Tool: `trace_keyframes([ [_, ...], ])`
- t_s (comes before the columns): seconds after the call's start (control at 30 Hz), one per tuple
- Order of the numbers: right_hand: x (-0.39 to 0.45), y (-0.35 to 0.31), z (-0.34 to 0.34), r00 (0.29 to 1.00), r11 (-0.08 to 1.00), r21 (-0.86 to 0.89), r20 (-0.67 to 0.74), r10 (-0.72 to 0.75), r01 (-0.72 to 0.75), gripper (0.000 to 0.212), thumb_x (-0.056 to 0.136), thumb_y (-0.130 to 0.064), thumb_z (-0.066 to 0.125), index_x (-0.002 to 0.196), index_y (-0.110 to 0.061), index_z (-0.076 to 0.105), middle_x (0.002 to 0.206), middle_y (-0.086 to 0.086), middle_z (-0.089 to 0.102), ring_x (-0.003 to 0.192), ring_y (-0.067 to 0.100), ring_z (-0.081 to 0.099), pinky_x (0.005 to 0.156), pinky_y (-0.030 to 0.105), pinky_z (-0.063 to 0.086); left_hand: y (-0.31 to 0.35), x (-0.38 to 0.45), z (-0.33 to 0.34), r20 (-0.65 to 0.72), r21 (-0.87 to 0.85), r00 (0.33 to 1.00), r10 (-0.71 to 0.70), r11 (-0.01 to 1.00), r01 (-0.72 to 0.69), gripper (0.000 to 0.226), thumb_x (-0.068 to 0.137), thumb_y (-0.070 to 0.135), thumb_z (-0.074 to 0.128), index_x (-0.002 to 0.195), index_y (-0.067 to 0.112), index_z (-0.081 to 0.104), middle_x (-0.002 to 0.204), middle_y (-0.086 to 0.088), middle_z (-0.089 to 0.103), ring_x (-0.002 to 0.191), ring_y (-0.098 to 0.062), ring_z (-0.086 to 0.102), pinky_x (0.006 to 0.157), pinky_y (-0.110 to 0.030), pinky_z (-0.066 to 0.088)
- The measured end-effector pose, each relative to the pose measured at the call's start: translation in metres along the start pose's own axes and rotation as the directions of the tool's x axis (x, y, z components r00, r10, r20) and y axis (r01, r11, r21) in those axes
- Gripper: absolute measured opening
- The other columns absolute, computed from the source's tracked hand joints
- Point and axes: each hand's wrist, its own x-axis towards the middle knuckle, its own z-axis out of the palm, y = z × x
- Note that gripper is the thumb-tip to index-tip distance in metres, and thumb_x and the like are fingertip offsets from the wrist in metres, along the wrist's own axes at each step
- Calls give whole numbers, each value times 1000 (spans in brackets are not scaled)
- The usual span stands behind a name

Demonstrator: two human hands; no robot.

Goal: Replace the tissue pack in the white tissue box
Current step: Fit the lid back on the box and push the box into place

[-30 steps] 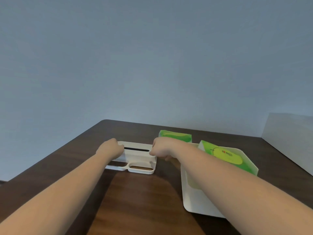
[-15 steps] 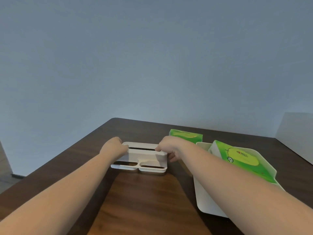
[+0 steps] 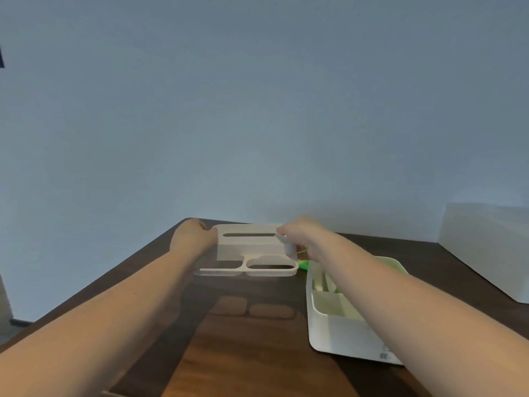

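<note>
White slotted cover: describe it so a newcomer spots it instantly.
On the dark wooden table, look between the left hand and right hand, which hold it up. The white slotted cover has a long slot on top, unlike the open white tray beside it.

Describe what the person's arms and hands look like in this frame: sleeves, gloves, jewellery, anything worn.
Both forearms are bare along their whole visible length; no sleeve shows in the picture. The left hand and the right hand wear no gloves. No watch, bracelet or ring can be seen on either, though the hands are somewhat blurred and their fingers are partly hidden. No markings show on the arms.
</note>
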Motion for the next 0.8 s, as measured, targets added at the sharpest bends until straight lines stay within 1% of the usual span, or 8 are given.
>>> trace_keyframes([
  [0.03,-4,1,-9,1000,999,-37,-24,-1,0,4,93,-12,54,95,-9,54,94,12,54,80,26,54,73,34,49,9,-5,2,4,-13,1000,16,1000,-16,33,83,23,52,54,17,37,53,0,36,58,-24,37,50,-28,28],
  [0.13,-14,10,-35,990,974,-220,-139,13,-43,22,90,-10,51,69,-6,47,72,12,48,62,27,50,55,30,41,37,-20,15,34,-73,998,43,997,-40,19,79,23,51,64,13,47,59,-4,41,59,-26,38,53,-29,28],
  [0.2,-20,18,-51,983,950,-307,-185,0,-58,25,88,-8,50,64,-6,44,68,13,46,68,31,53,56,30,41,53,-29,26,85,-110,995,61,993,-51,15,78,21,52,67,12,46,60,-5,40,59,-25,37,52,-28,28],
  [0.3,-27,38,-76,974,917,-383,-226,20,-108,16,86,-8,51,70,-3,50,76,16,52,75,34,54,66,34,46,74,-42,45,167,-190,984,53,982,-21,14,77,15,52,66,11,46,62,-5,43,59,-24,39,54,-27,32],
  [0.43,-35,67,-104,957,869,-449,-275,90,-210,18,87,-16,53,75,-4,56,73,14,57,69,30,61,63,31,51,95,-57,72,263,-266,964,26,963,47,9,71,8,50,75,9,58,70,-9,53,60,-26,46,57,-29,41],
  [0.57,-37,91,-123,945,833,-480,-296,140,-274,25,92,-30,53,97,-5,56,91,13,62,80,29,67,81,36,61,108,-70,92,308,-214,950,42,977,26,8,68,5,48,66,9,54,46,-6,47,45,-25,42,54,-27,41],
  [0.7,-35,103,-131,951,812,-518,-276,140,-270,26,91,-29,50,96,-4,55,94,14,63,71,28,63,72,34,57,115,-76,103,329,-184,944,35,982,27,8,67,4,46,65,11,50,47,-7,45,49,-27,44,57,-29,42],
  [0.8,-32,110,-135,953,785,-559,-273,127,-265,21,91,-29,52,91,-8,56,82,7,59,69,24,59,64,31,52,115,-80,112,335,-191,942,25,981,41,12,70,3,43,69,9,54,49,-8,48,51,-27,46,60,-30,43],
])
